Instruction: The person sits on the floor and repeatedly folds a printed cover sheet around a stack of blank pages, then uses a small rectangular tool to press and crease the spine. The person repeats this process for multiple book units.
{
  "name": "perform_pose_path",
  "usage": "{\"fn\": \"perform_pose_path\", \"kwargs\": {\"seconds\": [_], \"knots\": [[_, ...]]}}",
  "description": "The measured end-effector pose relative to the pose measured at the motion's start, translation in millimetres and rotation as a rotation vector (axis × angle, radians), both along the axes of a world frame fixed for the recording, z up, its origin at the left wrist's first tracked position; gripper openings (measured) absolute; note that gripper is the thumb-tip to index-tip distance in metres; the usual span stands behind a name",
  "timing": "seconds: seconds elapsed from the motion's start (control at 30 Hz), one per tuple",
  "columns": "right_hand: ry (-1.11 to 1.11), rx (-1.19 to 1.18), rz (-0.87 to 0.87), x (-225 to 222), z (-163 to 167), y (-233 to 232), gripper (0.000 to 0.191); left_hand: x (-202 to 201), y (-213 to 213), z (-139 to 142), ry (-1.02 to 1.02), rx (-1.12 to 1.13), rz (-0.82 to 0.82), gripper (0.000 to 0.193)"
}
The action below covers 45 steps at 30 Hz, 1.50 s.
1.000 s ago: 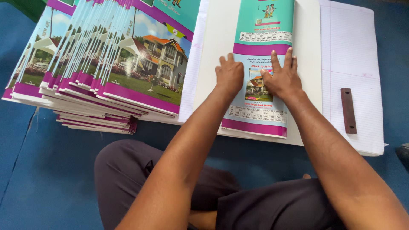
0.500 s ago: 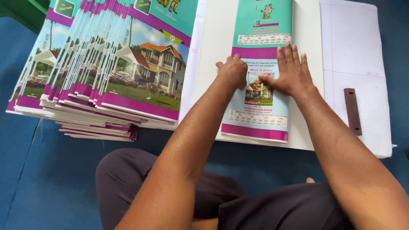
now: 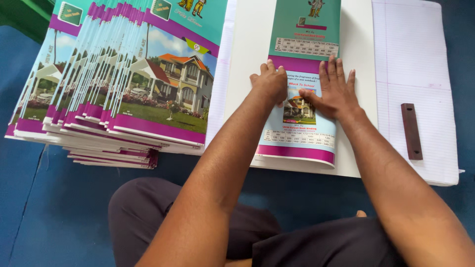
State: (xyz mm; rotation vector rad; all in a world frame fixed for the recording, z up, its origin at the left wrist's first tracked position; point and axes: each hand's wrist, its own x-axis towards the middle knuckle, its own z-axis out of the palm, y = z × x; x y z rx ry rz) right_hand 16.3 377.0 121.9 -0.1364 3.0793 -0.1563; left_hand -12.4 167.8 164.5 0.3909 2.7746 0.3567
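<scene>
Cover under the hands (image 3: 303,84) is teal up top with purple bands, pale blue in the middle and a little house picture. Stack of covers (image 3: 118,84) at 9 o'clock has the same teal and purple, with a green lawn and orange roof. White ruled sheet (image 3: 418,59) at 3 o'clock, dark brown bar (image 3: 411,131) on it. Blue floor (image 3: 49,207), dark purple-grey trousers (image 3: 148,212).
</scene>
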Motion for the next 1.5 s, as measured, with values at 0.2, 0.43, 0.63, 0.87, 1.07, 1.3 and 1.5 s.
{"fn": "perform_pose_path", "kwargs": {"seconds": [0.2,0.43,0.63,0.87,1.07,1.3,1.5], "knots": [[-0.028,-0.029,-0.005,2,-5,-4,0.119,4,0,0,0.026,-0.113,-0.054,0.105],[-0.017,-0.063,-0.027,-8,13,-7,0.114,2,2,7,-0.020,-0.178,-0.077,0.109],[-0.043,-0.085,-0.027,-16,29,-4,0.110,2,1,13,-0.067,-0.204,-0.092,0.109],[-0.092,-0.242,0.023,-13,41,16,0.087,2,1,14,-0.071,-0.218,-0.097,0.099],[-0.039,-0.168,-0.062,3,49,54,0.072,-3,-3,6,-0.051,-0.214,-0.087,0.088],[-0.079,-0.044,-0.338,36,49,114,0.064,-11,-6,3,-0.045,-0.206,-0.071,0.082],[-0.115,0.069,-0.458,63,42,164,0.072,-15,-8,5,-0.063,-0.193,-0.055,0.095]]}}
